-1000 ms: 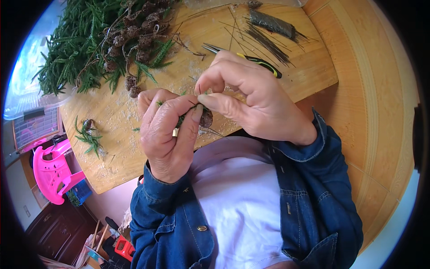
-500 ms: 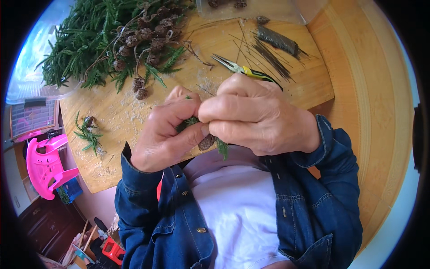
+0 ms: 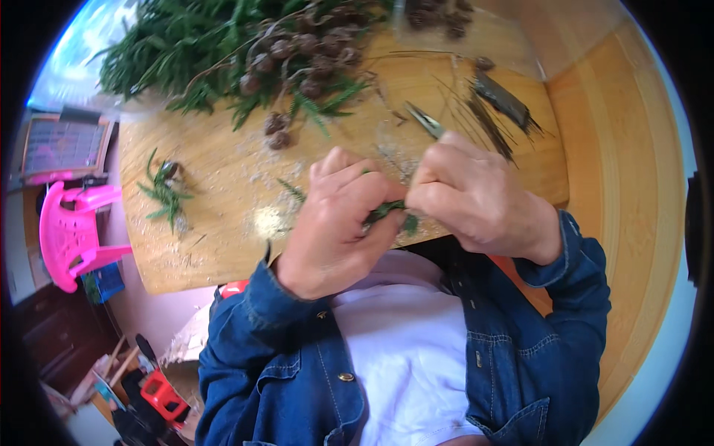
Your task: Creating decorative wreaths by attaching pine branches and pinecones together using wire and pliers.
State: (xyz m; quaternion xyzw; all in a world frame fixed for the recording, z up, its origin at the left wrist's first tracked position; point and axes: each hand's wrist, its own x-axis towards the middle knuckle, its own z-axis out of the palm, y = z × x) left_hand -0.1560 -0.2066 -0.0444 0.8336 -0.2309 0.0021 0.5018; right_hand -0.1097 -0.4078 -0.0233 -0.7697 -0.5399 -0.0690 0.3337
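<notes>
My left hand is closed around a green artificial fir sprig, held just over the table's near edge. Green needles poke out between the thumb and fingers, and another tip shows beyond the knuckles. Against the sprig's right end, my right hand is closed in a fist; whatever its fingers pinch is hidden. Just beyond that fist lie the pliers, jaws pointing up and left, their handles covered by the hand. A small sprig with a pine cone lies on the left of the table.
Green branches and brown pine cones on stems heap at the back left. Thin dark wires and a dark wrapped bundle lie back right, near a clear container. A pink plastic chair stands left of the wooden table.
The view has shifted, so the table's things sit further right. My right hand has turned into a tighter fist. The pine cone seen below my fingers is now hidden.
</notes>
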